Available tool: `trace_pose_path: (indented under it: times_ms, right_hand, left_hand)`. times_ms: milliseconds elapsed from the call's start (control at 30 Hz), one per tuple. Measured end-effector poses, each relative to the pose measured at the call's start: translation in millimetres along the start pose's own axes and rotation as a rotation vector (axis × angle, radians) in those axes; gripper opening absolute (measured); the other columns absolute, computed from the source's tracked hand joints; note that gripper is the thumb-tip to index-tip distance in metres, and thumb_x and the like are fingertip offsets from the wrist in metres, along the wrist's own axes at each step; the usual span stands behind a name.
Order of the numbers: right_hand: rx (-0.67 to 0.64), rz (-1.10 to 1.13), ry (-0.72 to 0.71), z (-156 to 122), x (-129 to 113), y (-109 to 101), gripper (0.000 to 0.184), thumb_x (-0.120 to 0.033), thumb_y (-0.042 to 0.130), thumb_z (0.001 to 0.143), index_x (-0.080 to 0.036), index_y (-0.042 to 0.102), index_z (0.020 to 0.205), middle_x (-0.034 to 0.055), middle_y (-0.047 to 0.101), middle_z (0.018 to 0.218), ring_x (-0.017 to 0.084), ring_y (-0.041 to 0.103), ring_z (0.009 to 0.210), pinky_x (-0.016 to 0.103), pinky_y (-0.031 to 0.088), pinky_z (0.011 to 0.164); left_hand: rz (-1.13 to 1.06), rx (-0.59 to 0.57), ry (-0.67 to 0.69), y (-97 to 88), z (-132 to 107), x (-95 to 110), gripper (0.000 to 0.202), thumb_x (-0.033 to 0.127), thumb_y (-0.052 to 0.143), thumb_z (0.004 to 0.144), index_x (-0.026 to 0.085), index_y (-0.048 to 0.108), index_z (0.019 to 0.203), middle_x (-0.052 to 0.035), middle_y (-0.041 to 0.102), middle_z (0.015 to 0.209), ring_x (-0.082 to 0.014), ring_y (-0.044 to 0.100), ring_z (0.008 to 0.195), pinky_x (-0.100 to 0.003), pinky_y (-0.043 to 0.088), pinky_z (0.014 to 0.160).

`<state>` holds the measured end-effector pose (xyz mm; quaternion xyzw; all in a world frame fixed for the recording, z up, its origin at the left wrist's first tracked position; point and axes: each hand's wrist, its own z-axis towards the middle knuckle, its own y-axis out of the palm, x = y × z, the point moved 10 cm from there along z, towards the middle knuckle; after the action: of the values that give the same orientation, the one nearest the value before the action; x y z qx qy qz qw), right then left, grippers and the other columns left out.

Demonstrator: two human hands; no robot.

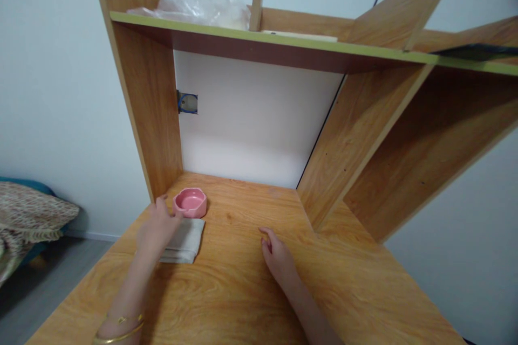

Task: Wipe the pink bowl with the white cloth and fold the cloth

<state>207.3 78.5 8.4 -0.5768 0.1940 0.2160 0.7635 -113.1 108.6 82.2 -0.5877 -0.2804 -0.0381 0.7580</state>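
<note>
A pink ashtray point(190, 211) with a faceted rim stands on the wooden desk, near the left side panel. My left hand point(157, 226) is just left of it, thumb beside its wall and fingers apart; whether the thumb touches it I cannot tell. Below the ashtray lies a folded grey cloth point(186, 241), partly hidden by that hand and wrist. My right hand point(277, 259) is over the middle of the desk, apart from both things. Its fingers are loosely bent, a gap shows between index finger and thumb, and nothing is in it.
The wooden desktop point(230, 291) has upright panels at left and right point(356, 140). Overhead runs a shelf point(226, 32) with crumpled clear plastic point(202, 8) on it. A socket hole point(188, 103) opens in the back wall. A patterned blanket point(32, 210) is at far left.
</note>
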Motion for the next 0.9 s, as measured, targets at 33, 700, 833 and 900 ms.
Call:
trace_pose_path:
  times_ms: [33,700,833,900]
  right_hand:
    - [0.013,0.024,-0.04,1.2,-2.9,-1.6,0.033,-0.023,0.033,0.08,-0.02,0.053,0.106,0.0038,0.061,0.077,0.018,0.057,0.074,0.03,0.043,0.068]
    - [-0.26,-0.107,-0.229,-11.0,-19.6,32.2,0.054,-0.037,0.032,0.084,-0.006,0.033,0.129,0.0132,0.033,0.135,0.024,0.021,0.126,0.042,0.019,0.103]
    - [-0.316,-0.137,-0.2,-11.5,-19.7,34.0,0.057,-0.04,0.029,0.085,-0.006,0.031,0.13,0.0117,0.03,0.136,0.021,0.018,0.127,0.038,0.016,0.105]
    - [-0.328,-0.147,-0.195,-11.7,-20.1,33.7,0.057,-0.041,0.028,0.085,-0.006,0.03,0.131,0.0114,0.029,0.137,0.021,0.017,0.128,0.038,0.015,0.105]
  left_hand:
    - [-0.004,-0.036,0.064,6.3,-7.2,18.2,0.045,0.036,0.039,0.078,0.013,0.036,0.117,-0.0169,0.049,0.115,-0.0304,0.054,0.098,-0.037,0.042,0.074]
    - [-0.069,-0.365,0.802,135.5,-101.2,107.5,0.05,0.03,0.035,0.083,0.006,0.036,0.126,-0.0156,0.031,0.135,-0.0215,0.026,0.125,-0.039,0.023,0.102]
    - [-0.027,-0.361,0.789,136.9,-99.2,106.7,0.05,0.031,0.033,0.083,0.006,0.037,0.126,-0.0146,0.032,0.135,-0.0212,0.026,0.125,-0.04,0.022,0.102]
    - [-0.001,-0.352,0.787,135.9,-98.0,106.1,0.05,0.032,0.032,0.084,0.005,0.035,0.127,-0.0144,0.032,0.135,-0.0212,0.026,0.125,-0.041,0.021,0.102]
